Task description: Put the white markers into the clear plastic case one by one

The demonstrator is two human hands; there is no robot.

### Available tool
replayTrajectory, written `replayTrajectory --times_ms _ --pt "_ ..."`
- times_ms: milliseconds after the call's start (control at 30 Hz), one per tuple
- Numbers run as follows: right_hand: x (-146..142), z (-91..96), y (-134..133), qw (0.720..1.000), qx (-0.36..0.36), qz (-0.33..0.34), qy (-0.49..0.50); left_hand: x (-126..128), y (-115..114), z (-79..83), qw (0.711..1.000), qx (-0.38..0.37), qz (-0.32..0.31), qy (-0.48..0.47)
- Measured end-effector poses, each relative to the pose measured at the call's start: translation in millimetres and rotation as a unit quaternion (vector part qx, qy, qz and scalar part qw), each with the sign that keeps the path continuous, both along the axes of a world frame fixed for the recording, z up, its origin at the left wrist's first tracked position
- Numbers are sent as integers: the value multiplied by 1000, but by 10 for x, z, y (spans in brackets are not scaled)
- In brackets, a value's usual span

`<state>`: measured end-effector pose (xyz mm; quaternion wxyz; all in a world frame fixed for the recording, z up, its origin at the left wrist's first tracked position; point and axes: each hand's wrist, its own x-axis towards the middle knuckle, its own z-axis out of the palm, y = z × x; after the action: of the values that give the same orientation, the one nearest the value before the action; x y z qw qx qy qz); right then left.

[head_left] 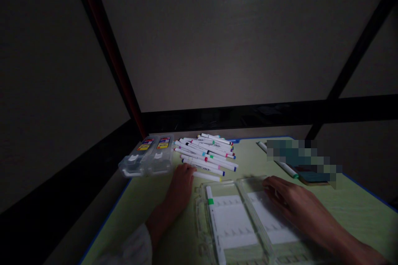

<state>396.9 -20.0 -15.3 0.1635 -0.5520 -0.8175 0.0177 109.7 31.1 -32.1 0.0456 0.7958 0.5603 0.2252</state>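
My left hand (182,186) reaches to the near edge of a pile of white markers (207,153) with coloured caps. Its fingers curl onto the nearest markers, and I cannot make out whether one is gripped. My right hand (287,201) lies flat, fingers stretched, on the right half of an open clear plastic case (239,223) lying in front of me. One marker with a green band (213,211) rests in the case's left half.
Two shut clear marker cases (149,159) with coloured labels stand at the table's far left. A lone marker (286,167) and a dark flat object (311,176) lie at the far right. The pale green table (146,198) has a blue edge; dark walls surround it.
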Motion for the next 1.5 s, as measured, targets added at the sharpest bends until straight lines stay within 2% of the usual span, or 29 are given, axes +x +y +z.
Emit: replayTrajectory --times_ms 333,533,667,967,1033,1100,1233,1367,1433,1500 --pt "-69 21 -25 999 18 35 0 -7 -3 10 1000 -18 11 -5" --pt "-69 23 -29 999 21 39 10 -14 -10 -7 999 -14 -2 -36" --pt "-61 12 -26 999 24 41 21 4 -37 46 999 -11 -27 -46" --pt "-125 49 -70 998 12 59 23 115 -132 184 980 6 -42 -195" --pt "-163 64 -94 997 19 74 23 169 -164 219 966 -27 -49 -253" --pt "-218 100 -136 995 36 94 20 244 -203 273 938 -96 -43 -329" --pt "-376 214 -268 979 93 181 21 445 -305 412 856 -208 -53 -470" --pt "-533 296 -393 957 206 202 28 614 -428 489 767 -291 -84 -566" --pt "-580 308 -428 946 237 217 38 653 -477 489 745 -312 -92 -583" --pt "-600 308 -448 942 246 226 43 666 -511 474 739 -327 -99 -581"
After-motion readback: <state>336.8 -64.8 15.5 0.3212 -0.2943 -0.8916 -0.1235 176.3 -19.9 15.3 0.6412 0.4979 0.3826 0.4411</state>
